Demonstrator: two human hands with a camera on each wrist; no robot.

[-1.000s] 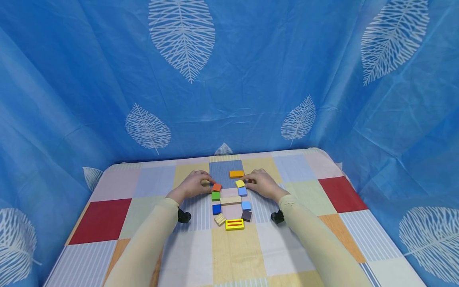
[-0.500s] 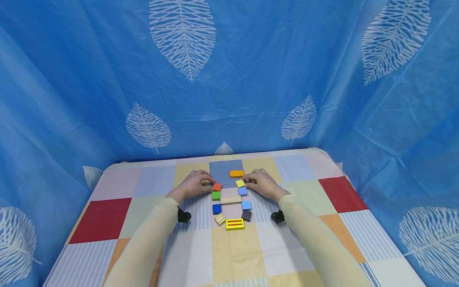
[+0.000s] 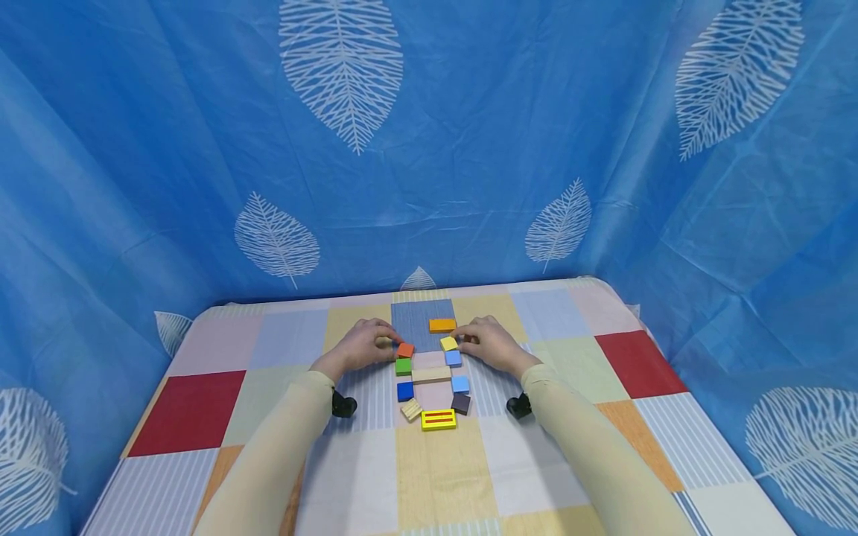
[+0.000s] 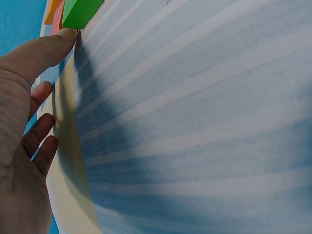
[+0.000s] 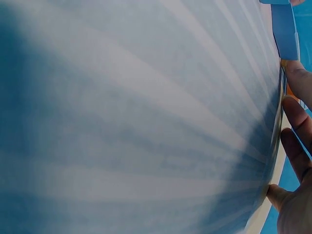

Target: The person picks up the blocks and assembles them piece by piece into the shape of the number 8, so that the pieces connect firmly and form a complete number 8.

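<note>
Several small coloured blocks lie in a ring on the patchwork cloth. With thumb and index finger, my left hand (image 3: 360,345) pinches the orange-red block (image 3: 406,350) on the ring's left side, just beyond a green block (image 3: 403,366). Across from it, my right hand (image 3: 494,345) pinches the yellow block (image 3: 448,343), beyond a light blue block (image 3: 453,358). In the left wrist view the thumb (image 4: 46,52) reaches the orange-red block beside the green one. The right wrist view shows the thumb (image 5: 298,78) by the light blue block; the yellow block is mostly hidden there.
An orange block (image 3: 442,325) lies farthest off. A plain wooden bar (image 3: 431,374) spans the ring's middle. Nearer me are a dark blue block (image 3: 405,391), a wooden block (image 3: 411,409), a yellow-and-red block (image 3: 439,420) and a dark block (image 3: 461,403). Blue curtains (image 3: 469,149) hang behind.
</note>
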